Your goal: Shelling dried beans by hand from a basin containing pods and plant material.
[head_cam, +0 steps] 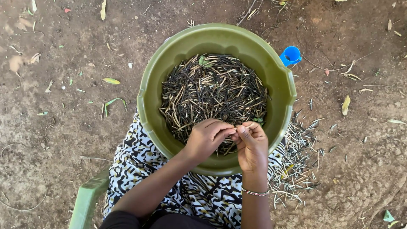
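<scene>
Grip: both of our hands are pinched together over the near side of the basin; the left hand point(206, 138) and right hand point(252, 142) meet fingertip to fingertip on one thin dry pod point(234, 128), thumbs and forefingers pressed onto it, no fingers spread.
Pod: it sits between the two grips at about 6 o'clock of the basin, just above the heap; most of it is hidden by our fingers, so we cannot tell whether it is already split.
Basin: a round green plastic basin point(149, 91) rests on our lap, on the black-and-white patterned cloth point(135, 163), filled with a heap of dark and pale pods point(214, 91).
Around us: a blue cup point(291, 55) stands on the dirt ground point(59, 127) at about 2 o'clock of the basin, touching or just beside its rim; a scatter of pale emptied husks point(296, 165) lies at 4 o'clock; a green chair arm point(87, 201) shows at 8 o'clock.
Risk, spill: we judge the basin could tip off the lap if our knees shift, since neither hand steadies it.
Risk, loss: seeds from a brittle pod might spring past the rim into the dirt.
Risk, mixing: a husk dropped short of 4 o'clock would fall back among unopened pods.
</scene>
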